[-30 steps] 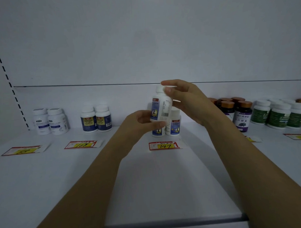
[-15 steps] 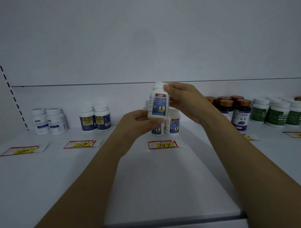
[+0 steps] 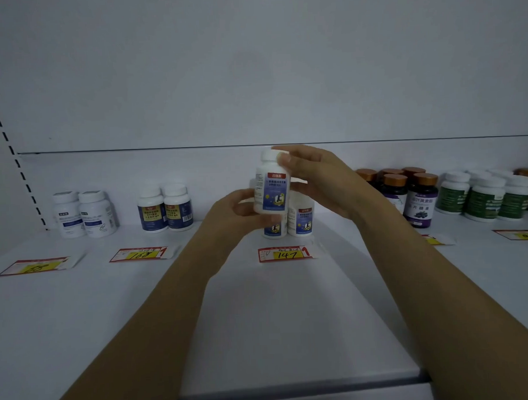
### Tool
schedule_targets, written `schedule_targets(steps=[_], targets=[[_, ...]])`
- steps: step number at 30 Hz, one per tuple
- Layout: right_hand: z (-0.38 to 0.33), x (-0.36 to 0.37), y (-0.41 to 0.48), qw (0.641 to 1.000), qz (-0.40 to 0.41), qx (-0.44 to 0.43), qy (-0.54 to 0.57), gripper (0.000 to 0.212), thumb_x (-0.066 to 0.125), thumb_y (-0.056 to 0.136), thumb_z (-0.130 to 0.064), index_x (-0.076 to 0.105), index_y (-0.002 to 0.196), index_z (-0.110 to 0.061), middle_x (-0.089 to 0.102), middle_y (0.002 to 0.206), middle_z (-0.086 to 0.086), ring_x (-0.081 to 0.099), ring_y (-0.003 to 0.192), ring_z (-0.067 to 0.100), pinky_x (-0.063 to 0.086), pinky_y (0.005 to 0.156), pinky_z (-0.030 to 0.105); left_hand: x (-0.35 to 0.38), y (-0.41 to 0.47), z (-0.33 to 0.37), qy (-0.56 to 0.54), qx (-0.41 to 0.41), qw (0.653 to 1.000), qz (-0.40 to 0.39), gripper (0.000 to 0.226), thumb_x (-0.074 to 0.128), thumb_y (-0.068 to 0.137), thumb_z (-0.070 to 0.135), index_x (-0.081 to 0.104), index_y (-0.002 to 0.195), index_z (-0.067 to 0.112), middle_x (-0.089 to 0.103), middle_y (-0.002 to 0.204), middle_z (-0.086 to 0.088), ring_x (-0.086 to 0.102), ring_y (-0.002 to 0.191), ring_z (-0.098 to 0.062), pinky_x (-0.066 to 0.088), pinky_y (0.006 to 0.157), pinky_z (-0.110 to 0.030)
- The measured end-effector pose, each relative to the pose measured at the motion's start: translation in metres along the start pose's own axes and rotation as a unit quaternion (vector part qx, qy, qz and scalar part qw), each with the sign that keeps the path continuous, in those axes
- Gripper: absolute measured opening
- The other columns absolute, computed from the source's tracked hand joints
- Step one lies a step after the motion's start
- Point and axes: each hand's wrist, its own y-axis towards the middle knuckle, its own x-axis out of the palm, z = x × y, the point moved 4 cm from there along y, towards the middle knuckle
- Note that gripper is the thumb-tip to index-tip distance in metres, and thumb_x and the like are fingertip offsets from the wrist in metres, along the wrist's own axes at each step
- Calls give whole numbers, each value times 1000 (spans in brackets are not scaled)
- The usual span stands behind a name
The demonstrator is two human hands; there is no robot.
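Observation:
A white pill bottle (image 3: 271, 184) with a blue label and a red name tag is held upright above the shelf, its front label facing me. My left hand (image 3: 236, 211) grips its base with curled fingers. My right hand (image 3: 313, 180) pinches its white cap from the right. Behind and below it stand two matching bottles (image 3: 301, 221) on the white shelf (image 3: 261, 319), partly hidden by the held one.
Price tag 147 (image 3: 284, 254) lies in front. Two white bottles (image 3: 83, 213) and two dark-blue-labelled bottles (image 3: 166, 209) stand at the left with tags (image 3: 139, 254). Brown-capped purple bottles (image 3: 412, 194) and green-labelled bottles (image 3: 487, 196) stand at the right.
The bottle was turned between my hands: a second ago its side text and barcode showed, now the front label faces me. Both hands stayed in place.

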Motion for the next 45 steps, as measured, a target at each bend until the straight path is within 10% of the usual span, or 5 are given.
schedule_targets(steps=[7, 14, 23, 32, 45], targets=[[-25, 33, -16, 969, -17, -191, -156, 48, 75, 77, -5, 57, 117, -25, 61, 121, -10, 57, 116, 3, 46, 102, 24, -16, 0, 13, -34, 141, 983, 115, 56, 71, 70, -15, 57, 110, 21, 65, 105, 13, 63, 94, 1, 53, 74, -13], [-27, 34, -21, 963, -18, -200, -179, 48, 75, 78, -5, 58, 118, -23, 61, 121, -12, 56, 116, 1, 45, 101, 20, -14, -3, 18, -30, 168, 978, 117, 54, 71, 69, -14, 59, 112, 17, 66, 105, 11, 65, 95, -1, 53, 84, -16], [-9, -1, -5, 994, 51, 58, -80, 45, 65, 86, -39, 67, 110, -1, 72, 103, 16, 69, 97, 31, 53, 94, 41, 16, -10, 11, -93, -68, 986, -118, 42, 71, 68, 27, 63, 107, 13, 73, 101, -6, 70, 93, -19, 57, 82, -28], [18, -3, -8, 969, 46, 242, 3, 48, 71, 82, -39, 65, 113, -3, 70, 89, 14, 69, 73, 20, 61, 64, 28, 15, -16, 8, -149, -184, 961, -145, 61, 62, 60, 53, 64, 103, 10, 72, 85, -10, 69, 72, -19, 58, 71, -28], [-12, 4, -9, 986, 21, -37, -159, 27, 65, 89, -28, 65, 116, -25, 70, 110, 2, 68, 101, 15, 53, 95, 37, 5, -6, 4, 38, -18, 999, -11, 41, 78, 68, 3, 64, 104, 19, 71, 97, 8, 68, 84, -2, 55, 72, -15]])
